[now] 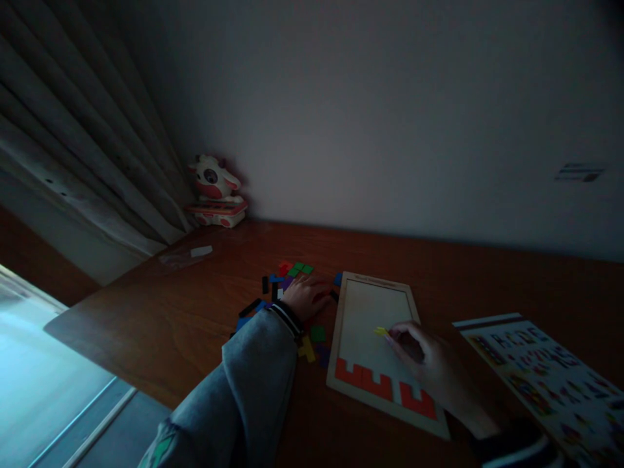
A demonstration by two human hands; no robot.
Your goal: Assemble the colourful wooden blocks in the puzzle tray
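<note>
My right hand (pixel 431 364) pinches a small yellow puzzle piece (pixel 380 331) between thumb and fingertips, just over the middle of a wooden puzzle tray (pixel 335 331). Red U-like pieces (pixel 375 382) line the tray's near edge, with a gap among them. Left of the tray, my left hand (pixel 305 298) rests over a loose heap of coloured pieces, fingers stretched out. Around it lie green squares (pixel 301 268), a black bar (pixel 265 284), a yellow piece (pixel 307 351) and a green piece (pixel 318 333). Whatever is under that palm is hidden.
On the right lies a printed pattern sheet (pixel 546 370). A cow-shaped toy (pixel 216 192) stands in the back left corner beside the curtain (pixel 88 123). A clear plastic bag (pixel 178 260) with a white label lies near the brown table's (pixel 160 299) left edge.
</note>
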